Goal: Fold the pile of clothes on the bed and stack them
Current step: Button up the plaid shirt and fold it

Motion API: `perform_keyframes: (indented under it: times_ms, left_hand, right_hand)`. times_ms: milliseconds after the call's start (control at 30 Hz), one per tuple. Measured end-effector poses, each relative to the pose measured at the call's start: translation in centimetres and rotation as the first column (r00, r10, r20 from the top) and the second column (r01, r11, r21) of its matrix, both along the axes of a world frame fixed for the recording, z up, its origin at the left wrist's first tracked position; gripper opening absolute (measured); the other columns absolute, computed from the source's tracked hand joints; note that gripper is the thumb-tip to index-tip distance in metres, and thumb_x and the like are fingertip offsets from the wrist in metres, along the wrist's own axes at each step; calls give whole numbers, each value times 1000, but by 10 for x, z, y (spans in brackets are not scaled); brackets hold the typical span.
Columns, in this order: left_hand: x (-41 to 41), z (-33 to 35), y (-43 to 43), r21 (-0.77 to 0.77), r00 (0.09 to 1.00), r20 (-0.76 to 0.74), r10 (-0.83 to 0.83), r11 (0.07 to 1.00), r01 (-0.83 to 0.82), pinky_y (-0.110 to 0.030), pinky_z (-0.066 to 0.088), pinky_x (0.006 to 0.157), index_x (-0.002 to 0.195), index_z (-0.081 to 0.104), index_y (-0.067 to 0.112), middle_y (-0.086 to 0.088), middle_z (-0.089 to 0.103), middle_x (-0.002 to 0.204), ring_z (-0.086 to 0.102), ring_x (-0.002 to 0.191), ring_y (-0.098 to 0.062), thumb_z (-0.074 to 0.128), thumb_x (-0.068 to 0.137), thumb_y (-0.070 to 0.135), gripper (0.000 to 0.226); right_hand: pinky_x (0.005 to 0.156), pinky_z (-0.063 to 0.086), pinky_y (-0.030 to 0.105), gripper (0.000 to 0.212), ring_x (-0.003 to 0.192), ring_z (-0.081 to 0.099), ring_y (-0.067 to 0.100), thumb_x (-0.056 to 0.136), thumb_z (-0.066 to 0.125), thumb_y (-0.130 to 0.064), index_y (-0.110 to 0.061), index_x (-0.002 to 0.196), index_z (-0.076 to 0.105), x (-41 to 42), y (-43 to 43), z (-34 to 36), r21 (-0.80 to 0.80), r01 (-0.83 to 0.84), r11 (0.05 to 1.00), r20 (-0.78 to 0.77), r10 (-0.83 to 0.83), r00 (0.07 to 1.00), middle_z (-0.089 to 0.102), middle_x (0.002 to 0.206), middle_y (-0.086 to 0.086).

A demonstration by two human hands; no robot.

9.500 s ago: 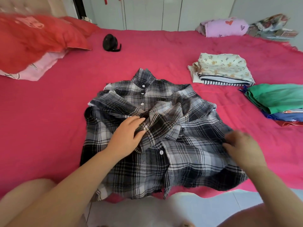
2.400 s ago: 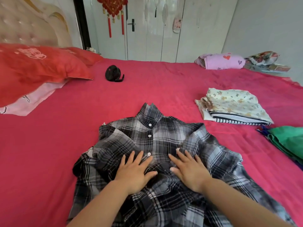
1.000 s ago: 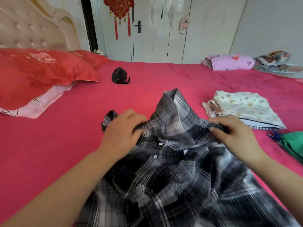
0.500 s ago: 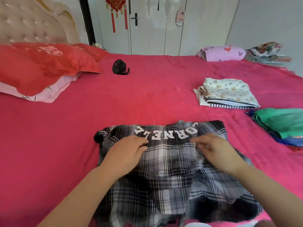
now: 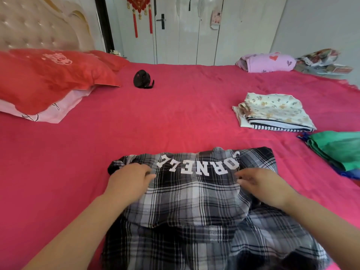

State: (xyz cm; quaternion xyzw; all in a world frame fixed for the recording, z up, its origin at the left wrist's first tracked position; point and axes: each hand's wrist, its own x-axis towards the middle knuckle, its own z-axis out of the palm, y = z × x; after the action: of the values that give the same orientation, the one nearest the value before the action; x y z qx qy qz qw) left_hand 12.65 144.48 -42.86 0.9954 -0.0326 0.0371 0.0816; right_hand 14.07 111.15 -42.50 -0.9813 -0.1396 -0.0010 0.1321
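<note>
The red bed (image 5: pixel 175 117) fills the view, and the plaid shirt (image 5: pixel 194 207) lies at its near edge, folded over so the white lettering faces up. The hem bunches loosely at the edge nearest the camera; I'd say it could slide off or splay open if the next fold drags it, leaving a lumpy bundle. Beyond the shirt to its right, well apart, sits the floral folded stack (image 5: pixel 274 112), and nearer, the green folded pile (image 5: pixel 339 149). The left hand (image 5: pixel 130 182) rests flat on the shirt's left shoulder, fingers relaxed, pressing rather than gripping. The right hand (image 5: pixel 261 186) curls at the right end of the lettering; whether it is pinching cloth, I cannot tell.
</note>
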Motion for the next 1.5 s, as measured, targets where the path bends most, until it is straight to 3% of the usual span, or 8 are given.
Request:
perform_keyframes:
  times_ms: [200, 367, 500, 633, 733, 867, 1267, 1500]
  left_hand:
    - [81, 1, 18, -110, 995, 98, -1, 994, 11, -36, 43, 81, 106, 61, 12, -7, 63, 105, 56, 102, -28, 35, 99, 26, 31]
    - [117, -28, 26, 158, 944, -327, 30, 987, 24, -37, 40, 92, 129, 44, 17, -10, 51, 134, 51, 115, -26, 34, 95, 54, 52]
    - [128, -36, 33, 69, 959, -276, -66, 994, 89, -30, 36, 65, 83, 44, 23, 4, 53, 85, 50, 80, -16, 44, 92, 50, 29]
    - [156, -9, 38, 81, 997, 70, -20, 997, 15, -37, 42, 71, 88, 54, 14, -9, 57, 93, 55, 91, -30, 47, 92, 42, 29]
    - [184, 18, 43, 32, 959, 272, 74, 996, -86, -42, 43, 81, 100, 59, 10, -15, 59, 102, 54, 98, -33, 53, 88, 44, 36]
    - [187, 12, 44, 10, 954, 172, 245, 968, -251, -50, 33, 100, 137, 40, 20, -15, 44, 134, 40, 126, -33, 51, 86, 54, 63]
    - [98, -52, 50, -376, 887, -66, 458, 812, -447, -37, 42, 80, 127, 45, 10, -14, 59, 119, 55, 109, -34, 53, 89, 44, 52]
    - [83, -10, 41, -604, 870, 121, 477, 731, -317, -37, 39, 91, 132, 47, 9, -17, 57, 126, 52, 116, -35, 59, 90, 18, 44]
  right_hand:
    - [97, 43, 38, 37, 120, 49, 29, 94, 49, -25, -21, 131, 53, 80, -34, 7, -93, 172, 981, 132, -159, 978, 53, 133, 11]
    - [110, 31, 45, 78, 138, 30, 26, 88, 59, -36, -28, 149, 11, 125, -49, -14, -238, 196, 951, -119, -229, 966, 28, 152, 5]
    - [95, 41, 28, 55, 115, 54, 22, 87, 62, -32, -18, 137, 43, 145, -54, -29, -337, 146, 930, -205, -224, 953, 58, 128, 5]
    - [69, 42, 30, 22, 82, 59, 25, 83, 65, -17, -17, 105, 64, 171, -54, -12, -117, 222, 968, 28, -220, 975, 69, 102, 11]
    - [76, 44, 38, 26, 91, 59, 36, 84, 65, -19, -11, 109, 63, 196, -46, 13, 6, 289, 957, 214, -283, 935, 61, 105, 23]
    - [103, 35, 41, 62, 124, 43, 37, 84, 66, -26, -15, 140, 39, 198, -32, 8, 61, 324, 944, 61, -327, 943, 42, 136, 24]
    - [113, 26, 38, 62, 137, 29, 23, 76, 67, -50, -31, 132, 50, 107, -17, -44, -76, 55, 996, -88, -61, 994, 34, 148, 5]
    - [68, 44, 34, 13, 89, 62, 30, 90, 55, -26, -19, 87, 65, 95, -15, -6, 37, 248, 968, 215, -250, 944, 69, 93, 8]
